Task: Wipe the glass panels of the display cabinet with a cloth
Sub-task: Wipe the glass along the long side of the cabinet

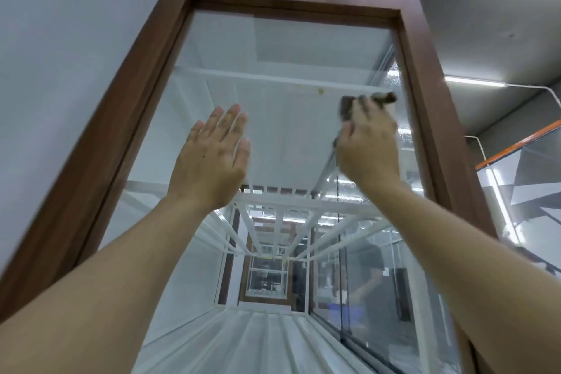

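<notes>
Near the right side of the frame (422, 85), the right hand (368, 149) curls its fingers round the cloth (347, 106); the left hand (212, 158) lies on the glass (273, 45), fingers straight. Best to press evenly into corners

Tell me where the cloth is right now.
Head view: the dark cloth is gripped in the right hand, against the glass panel at upper right, beside the brown frame.

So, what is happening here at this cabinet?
A person is wiping the display cabinet. The right hand grips a dark cloth against the upper right of the front glass panel. The left hand is open, fingers straight, flat on or just before the glass further left. A small yellowish spot shows just left of the cloth.
</notes>
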The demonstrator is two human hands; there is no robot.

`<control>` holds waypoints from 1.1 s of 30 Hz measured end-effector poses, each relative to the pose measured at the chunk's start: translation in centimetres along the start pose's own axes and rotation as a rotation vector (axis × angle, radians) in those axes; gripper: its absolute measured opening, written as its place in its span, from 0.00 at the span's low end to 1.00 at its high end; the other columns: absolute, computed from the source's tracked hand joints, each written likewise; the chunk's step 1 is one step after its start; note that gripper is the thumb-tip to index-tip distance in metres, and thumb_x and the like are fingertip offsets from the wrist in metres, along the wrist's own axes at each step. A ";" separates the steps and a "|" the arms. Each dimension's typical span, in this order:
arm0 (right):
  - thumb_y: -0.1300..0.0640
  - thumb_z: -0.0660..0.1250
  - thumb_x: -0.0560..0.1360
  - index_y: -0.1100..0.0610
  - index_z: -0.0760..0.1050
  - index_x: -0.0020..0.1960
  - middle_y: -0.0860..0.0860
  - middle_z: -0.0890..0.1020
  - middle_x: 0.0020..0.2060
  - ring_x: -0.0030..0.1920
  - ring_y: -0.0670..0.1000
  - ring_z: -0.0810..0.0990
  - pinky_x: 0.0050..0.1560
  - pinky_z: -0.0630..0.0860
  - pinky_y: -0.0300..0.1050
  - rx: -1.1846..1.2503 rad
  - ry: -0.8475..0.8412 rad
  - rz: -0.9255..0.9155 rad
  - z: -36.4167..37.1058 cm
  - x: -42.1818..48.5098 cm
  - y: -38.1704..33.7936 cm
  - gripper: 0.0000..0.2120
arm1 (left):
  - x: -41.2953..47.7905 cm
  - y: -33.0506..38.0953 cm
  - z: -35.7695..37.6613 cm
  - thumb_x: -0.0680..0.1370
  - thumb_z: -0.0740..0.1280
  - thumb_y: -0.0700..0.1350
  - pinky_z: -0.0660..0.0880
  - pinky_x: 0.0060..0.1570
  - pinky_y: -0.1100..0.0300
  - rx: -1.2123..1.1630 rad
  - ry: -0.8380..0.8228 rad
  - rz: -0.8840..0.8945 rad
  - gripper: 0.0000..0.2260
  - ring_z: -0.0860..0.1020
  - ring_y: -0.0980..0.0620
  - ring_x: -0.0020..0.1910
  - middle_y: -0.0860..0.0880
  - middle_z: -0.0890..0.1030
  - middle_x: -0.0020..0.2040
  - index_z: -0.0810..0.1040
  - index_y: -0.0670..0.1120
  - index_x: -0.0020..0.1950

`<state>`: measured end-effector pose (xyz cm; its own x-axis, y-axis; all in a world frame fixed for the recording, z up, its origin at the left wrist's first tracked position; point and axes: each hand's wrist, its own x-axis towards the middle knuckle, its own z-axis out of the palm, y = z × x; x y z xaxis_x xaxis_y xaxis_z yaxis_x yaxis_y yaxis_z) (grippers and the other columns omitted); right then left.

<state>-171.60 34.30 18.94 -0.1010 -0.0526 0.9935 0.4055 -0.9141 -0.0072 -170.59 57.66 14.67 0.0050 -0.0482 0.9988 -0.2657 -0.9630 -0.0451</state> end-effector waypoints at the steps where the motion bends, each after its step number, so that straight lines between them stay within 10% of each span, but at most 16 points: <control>1: 0.55 0.50 0.81 0.65 0.63 0.77 0.61 0.65 0.77 0.78 0.59 0.58 0.80 0.52 0.55 0.025 -0.044 -0.120 0.2 -2.5 -0.8 0.26 | 0.0 -0.1 0.0 0.81 0.38 0.57 0.40 0.80 0.54 -0.002 0.001 0.000 0.29 0.42 0.57 0.81 0.56 0.45 0.83 0.48 0.53 0.83; 4: 0.53 0.50 0.83 0.62 0.65 0.77 0.57 0.65 0.77 0.79 0.55 0.57 0.79 0.55 0.54 0.048 -0.082 -0.249 -1.0 -9.5 1.2 0.25 | 0.1 -0.2 -0.1 0.81 0.39 0.57 0.39 0.79 0.56 -0.006 -0.007 0.009 0.29 0.42 0.57 0.81 0.56 0.45 0.83 0.48 0.53 0.83; 10: 0.60 0.53 0.82 0.72 0.69 0.70 0.65 0.65 0.75 0.75 0.65 0.61 0.77 0.55 0.62 -0.061 0.000 0.103 -1.9 -1.8 1.4 0.22 | 0.1 0.1 0.0 0.81 0.39 0.56 0.38 0.79 0.55 0.006 -0.008 -0.005 0.29 0.42 0.56 0.81 0.55 0.45 0.83 0.47 0.52 0.83; 16: 0.56 0.53 0.82 0.64 0.60 0.78 0.60 0.61 0.78 0.80 0.59 0.55 0.79 0.47 0.52 0.016 -0.082 -0.282 2.3 -10.2 -6.5 0.26 | -0.7 -1.9 -1.3 0.80 0.39 0.57 0.38 0.79 0.56 -0.042 -0.071 0.002 0.30 0.41 0.57 0.81 0.56 0.45 0.83 0.48 0.52 0.83; 23: 0.55 0.50 0.83 0.63 0.53 0.80 0.61 0.53 0.80 0.80 0.60 0.49 0.81 0.45 0.57 -0.004 -0.061 0.026 3.7 -2.3 -8.2 0.27 | -3.9 -6.6 -2.2 0.81 0.41 0.55 0.43 0.80 0.56 -0.071 -0.009 -0.033 0.28 0.45 0.58 0.81 0.57 0.49 0.82 0.50 0.50 0.82; 29: 0.57 0.56 0.80 0.65 0.58 0.79 0.63 0.58 0.79 0.80 0.61 0.53 0.79 0.47 0.56 -0.008 -0.101 -0.306 4.8 -12.5 -12.1 0.29 | -3.8 -7.0 -2.1 0.82 0.42 0.54 0.40 0.79 0.60 -0.093 0.016 -0.020 0.28 0.45 0.60 0.81 0.58 0.49 0.82 0.52 0.52 0.82; 33: 0.57 0.51 0.83 0.63 0.53 0.80 0.61 0.53 0.80 0.81 0.60 0.48 0.80 0.44 0.57 -0.034 -0.112 -0.206 4.3 -9.3 -10.8 0.28 | -4.0 -6.9 -2.0 0.81 0.39 0.55 0.39 0.79 0.59 -0.082 0.000 -0.011 0.28 0.42 0.60 0.81 0.58 0.46 0.82 0.48 0.52 0.82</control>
<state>-171.13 46.34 10.29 -0.0767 0.1797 0.9807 0.3560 -0.9139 0.1953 -170.76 64.99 11.04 0.0085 -0.0372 0.9993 -0.3438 -0.9385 -0.0320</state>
